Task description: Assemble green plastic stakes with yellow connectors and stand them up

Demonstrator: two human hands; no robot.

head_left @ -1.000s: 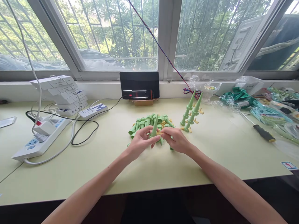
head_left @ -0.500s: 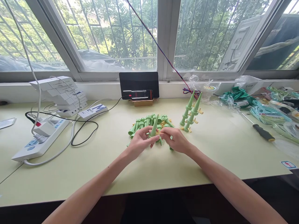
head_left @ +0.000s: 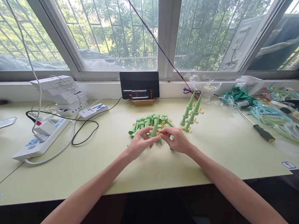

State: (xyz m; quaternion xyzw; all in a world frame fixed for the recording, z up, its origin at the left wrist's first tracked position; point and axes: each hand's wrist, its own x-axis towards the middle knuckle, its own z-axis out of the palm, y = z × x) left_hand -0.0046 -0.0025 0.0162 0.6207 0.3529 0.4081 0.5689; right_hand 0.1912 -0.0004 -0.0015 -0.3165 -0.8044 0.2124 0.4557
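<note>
Between the fingers of my left hand is a green plastic watering spike, its point upward. My right hand meets it from the right, thumb and forefinger pinched on a small yellow valve at the spike's side; the fingers partly cover it. Just behind both hands lies a heap of green spikes mixed with yellow valves. To the right, two stacks of green spikes stand upright, with yellow valves sticking out of their sides.
At the back a phone leans against a black tablet. A power strip with cables and stacked white boxes occupy the left. Rightward lie a screwdriver and plastic-wrapped items. The table's front edge runs below my forearms.
Both hands stay almost in place, still holding the spike and the valve together. The view has shifted very slightly; nothing else visibly differs.
</note>
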